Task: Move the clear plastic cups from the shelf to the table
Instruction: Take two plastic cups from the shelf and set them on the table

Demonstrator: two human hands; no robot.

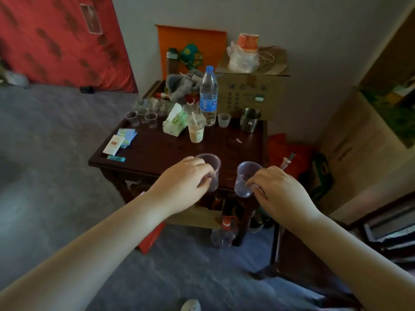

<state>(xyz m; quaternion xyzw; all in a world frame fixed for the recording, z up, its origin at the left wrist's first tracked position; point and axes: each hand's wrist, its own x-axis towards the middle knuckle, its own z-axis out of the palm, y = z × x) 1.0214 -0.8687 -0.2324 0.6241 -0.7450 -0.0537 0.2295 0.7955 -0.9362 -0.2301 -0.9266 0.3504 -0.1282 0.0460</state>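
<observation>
Forearms: both bare, reaching forward from the bottom corners toward the dark wooden surface (157, 151).
Left hand (184, 182): over the near edge of the surface, fingers (205, 168) wrapped around the left clear cup (211, 169), thumb on its lower wall.
Left clear cup: upright, mouth open upward, at the near edge of the surface; whether its base touches the wood is hidden by the hand.
Right hand (278, 189): just past the near right corner of the surface, fingers (252, 182) pinching the right clear cup (246, 178) by its side.
Right clear cup: tilted, mouth leaning toward the surface, its base hanging beyond the near edge, apart from the left clear cup.
Red-capped bottle (224, 232): on the floor below the near edge of the surface.
Paper packets (119, 141): on the left side of the surface.
Drink cup with straw (196, 130): middle of the surface, beyond both hands.
Three small clear cups (141, 117): clustered at the far left corner of the surface.
Water bottle (208, 95): upright at the far side of the surface, just beside the drink cup.
Steel mug (250, 122): far right of the surface.
Cardboard box (251, 93): behind the surface, against the wall.
</observation>
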